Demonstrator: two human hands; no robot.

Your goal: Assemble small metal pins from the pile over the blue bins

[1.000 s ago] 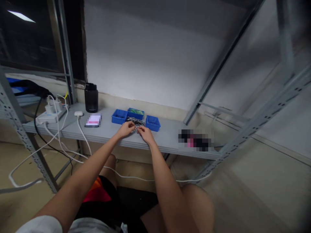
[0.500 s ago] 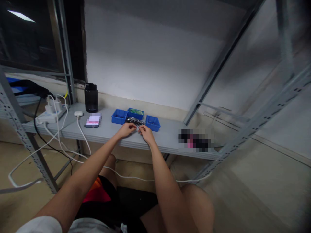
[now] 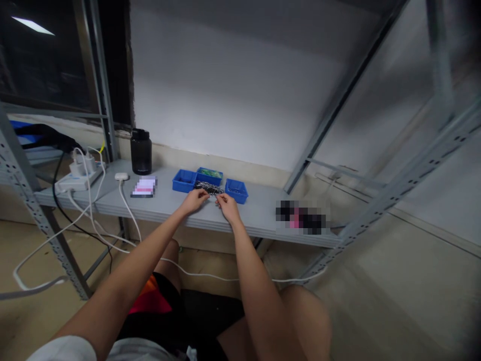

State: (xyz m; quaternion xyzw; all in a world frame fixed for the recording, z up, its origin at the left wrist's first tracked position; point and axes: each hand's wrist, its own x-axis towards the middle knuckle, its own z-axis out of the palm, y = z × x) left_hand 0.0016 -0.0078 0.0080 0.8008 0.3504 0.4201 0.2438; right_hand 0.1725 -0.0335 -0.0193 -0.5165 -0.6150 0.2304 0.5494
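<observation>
My left hand (image 3: 195,200) and my right hand (image 3: 226,206) face each other just above the front of the grey shelf (image 3: 259,210), a small gap between their fingertips. Both are closed in a pinch; whatever sits between the fingers is too small to name. Right behind them lies a pile of thin black and silvery pieces (image 3: 209,188). Around the pile stand three blue bins: a left bin (image 3: 184,188) with dark contents, a back bin (image 3: 210,181) holding something green, and a right bin (image 3: 236,196) with small dark pieces inside.
A dark bottle (image 3: 141,153) stands at the back left, with a blurred-out phone (image 3: 145,186) in front. Further left is a white power strip (image 3: 80,178) with plugs and hanging cables. A pixelated dark and pink object (image 3: 300,217) lies at the right end, near the metal posts.
My hands stay in nearly the same place. The fingertips have drawn slightly apart, and the left fingers have shifted a little to the left.
</observation>
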